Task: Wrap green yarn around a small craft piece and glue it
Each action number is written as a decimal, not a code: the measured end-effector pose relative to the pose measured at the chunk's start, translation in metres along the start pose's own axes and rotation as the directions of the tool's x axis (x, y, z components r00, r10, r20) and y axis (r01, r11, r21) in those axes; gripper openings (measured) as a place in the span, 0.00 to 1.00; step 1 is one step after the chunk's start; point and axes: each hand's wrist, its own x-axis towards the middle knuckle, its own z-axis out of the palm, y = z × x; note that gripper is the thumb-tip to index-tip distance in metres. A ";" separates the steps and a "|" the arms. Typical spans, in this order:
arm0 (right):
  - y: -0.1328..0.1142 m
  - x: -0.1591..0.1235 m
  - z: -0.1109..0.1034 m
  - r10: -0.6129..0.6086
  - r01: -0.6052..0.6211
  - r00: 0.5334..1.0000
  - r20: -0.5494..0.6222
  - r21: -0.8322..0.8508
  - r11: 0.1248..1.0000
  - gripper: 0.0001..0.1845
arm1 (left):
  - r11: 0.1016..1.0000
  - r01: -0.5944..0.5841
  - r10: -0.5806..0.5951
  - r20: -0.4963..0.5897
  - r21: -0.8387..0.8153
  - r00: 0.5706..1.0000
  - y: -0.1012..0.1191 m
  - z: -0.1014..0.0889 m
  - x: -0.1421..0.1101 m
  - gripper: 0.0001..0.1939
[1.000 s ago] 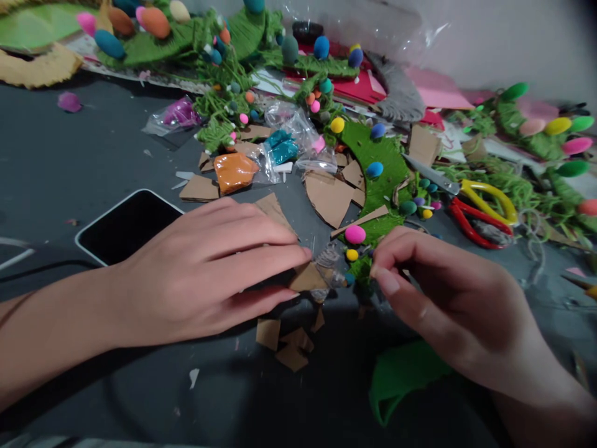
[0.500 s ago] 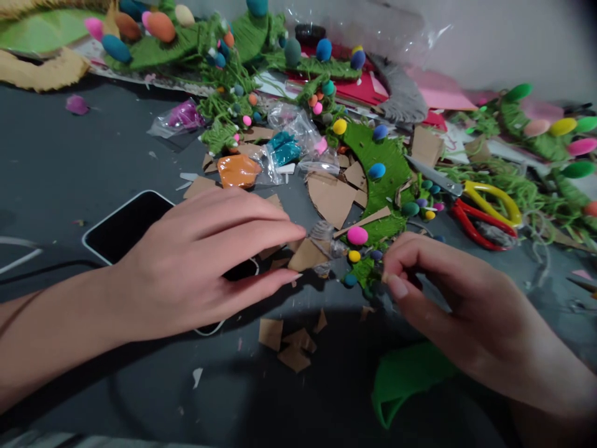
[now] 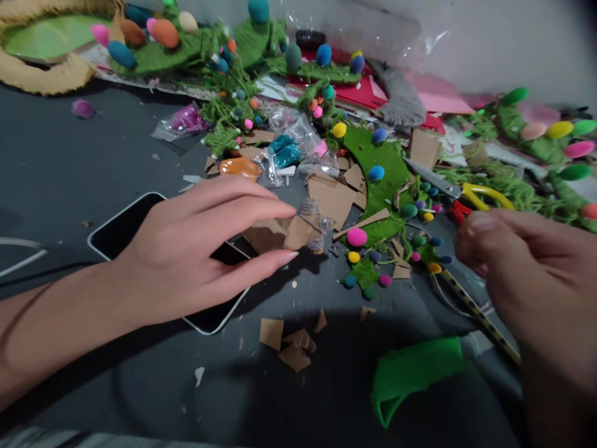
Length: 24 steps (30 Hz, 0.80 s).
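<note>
My left hand [image 3: 205, 242] is closed in a loose pinch, thumb below and fingers above, around a small brown cardboard piece [image 3: 298, 233]. Grey yarn [image 3: 311, 214] is wrapped about the right end of this piece. Beneath the hand lies a dark phone-like device with a pale edge [image 3: 125, 227]. My right hand [image 3: 522, 261] is raised at the right, its thumb pressed against curled fingers. What it pinches, if anything, is too small to make out. Just beyond it are scissors [image 3: 480, 194] with yellow and red handles, partly hidden by the hand.
A green yarn-wrapped curve [image 3: 387, 168] with coloured balls lies mid-table. Cardboard scraps [image 3: 296, 351] and a green strip [image 3: 415, 373] are in front. Small bags, one orange [image 3: 240, 167], lie behind my left hand. A black-dotted yellow strip [image 3: 480, 314] runs beneath my right hand.
My right hand has moved right and toward the camera, away from the left, now covering part of the scissors. The wrapped cardboard piece in my left hand has tilted and shifted slightly.
</note>
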 end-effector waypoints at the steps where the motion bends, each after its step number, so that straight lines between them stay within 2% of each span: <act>1: -0.003 0.001 0.001 -0.032 0.031 0.999 -0.036 -0.029 0.999 0.16 | 1.000 -0.028 0.028 0.007 0.005 1.000 -0.002 0.000 0.000 0.16; 5: -0.012 0.002 0.007 -0.178 0.175 0.978 -0.108 -0.036 0.984 0.06 | 0.991 -0.127 0.128 0.029 -0.038 0.991 -0.007 0.000 0.001 0.17; 7: -0.012 0.003 0.007 -0.161 0.158 0.982 -0.102 -0.043 0.987 0.07 | 0.986 -0.142 0.145 0.037 -0.084 0.989 -0.007 -0.001 0.003 0.16; 10: -0.007 0.005 0.006 -0.111 0.111 0.994 -0.004 -0.076 0.991 0.12 | 0.978 -0.173 0.175 0.001 -0.119 0.985 -0.006 -0.001 0.005 0.17; 12: -0.004 0.008 0.007 -0.188 0.188 0.979 0.083 0.012 0.982 0.06 | 0.971 -0.174 0.172 -0.026 -0.164 0.985 -0.005 -0.001 0.007 0.18; 13: -0.003 0.009 0.008 -0.227 0.220 0.966 0.122 0.071 0.973 0.09 | 0.968 -0.179 0.169 -0.069 -0.175 0.983 -0.005 -0.002 0.007 0.18; 15: -0.003 0.010 0.010 -0.215 0.191 0.961 0.176 0.140 0.971 0.14 | 0.973 -0.145 0.121 -0.137 -0.179 0.983 -0.002 -0.005 0.008 0.18; 18: -0.004 0.009 0.011 -0.132 0.100 0.972 0.195 0.167 0.981 0.16 | 0.986 -0.067 0.046 -0.135 -0.154 0.990 0.010 -0.018 0.008 0.18; 22: -0.019 0.008 0.010 -0.182 0.133 0.956 0.229 0.213 0.968 0.19 | 0.994 0.045 -0.053 -0.077 -0.105 0.996 0.032 -0.043 0.006 0.17; 24: -0.033 0.008 0.010 -0.226 0.165 0.936 0.270 0.230 0.959 0.21 | 0.989 0.098 -0.111 -0.122 -0.112 0.986 0.041 -0.054 0.004 0.17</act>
